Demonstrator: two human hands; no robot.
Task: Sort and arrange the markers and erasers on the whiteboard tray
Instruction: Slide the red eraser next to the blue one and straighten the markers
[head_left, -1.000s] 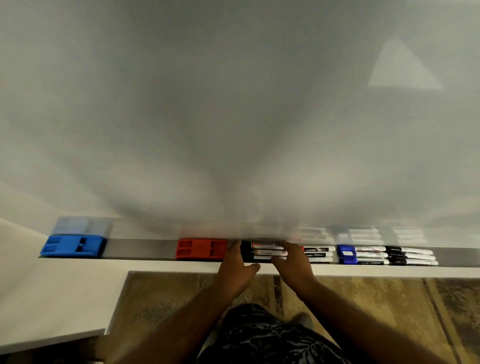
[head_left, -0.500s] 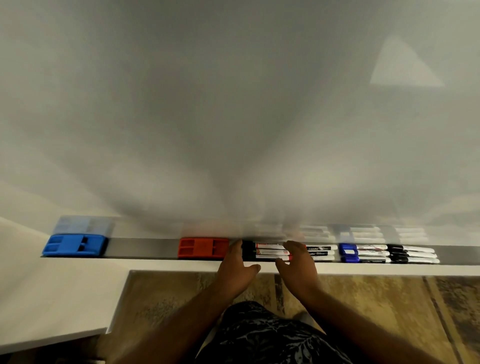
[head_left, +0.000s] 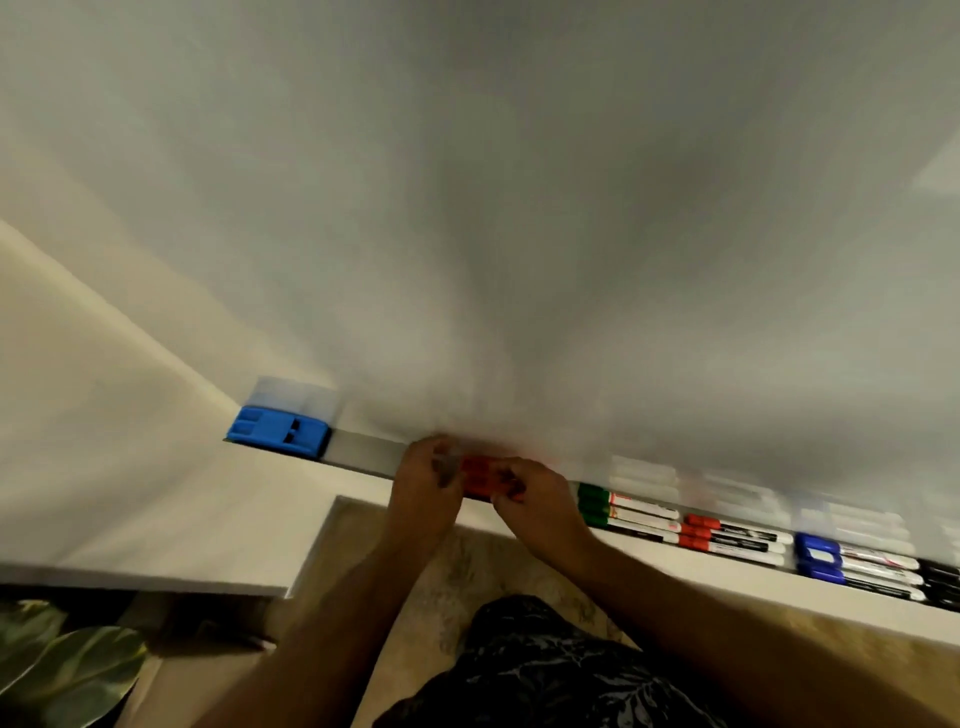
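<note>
A red eraser (head_left: 480, 475) lies on the grey whiteboard tray (head_left: 366, 454). My left hand (head_left: 426, 488) grips its left end and my right hand (head_left: 540, 501) grips its right end. A blue eraser (head_left: 278, 431) sits at the tray's left end. To the right of my hands the markers lie in groups by cap colour: green markers (head_left: 623, 512), red markers (head_left: 732, 540), blue markers (head_left: 852, 566) and black markers (head_left: 943, 584) at the frame's right edge. The image is blurred by motion.
The whiteboard (head_left: 519, 208) fills the upper view. A white ledge (head_left: 727, 582) runs under the tray. A white wall or panel (head_left: 104, 467) stands at the left, with plant leaves (head_left: 67, 665) below it. Patterned floor (head_left: 415, 571) lies beneath.
Both hands left the green markers and moved left onto the red eraser, gripping its ends. The view swung left and tilted, so the tray now slants down to the right.
</note>
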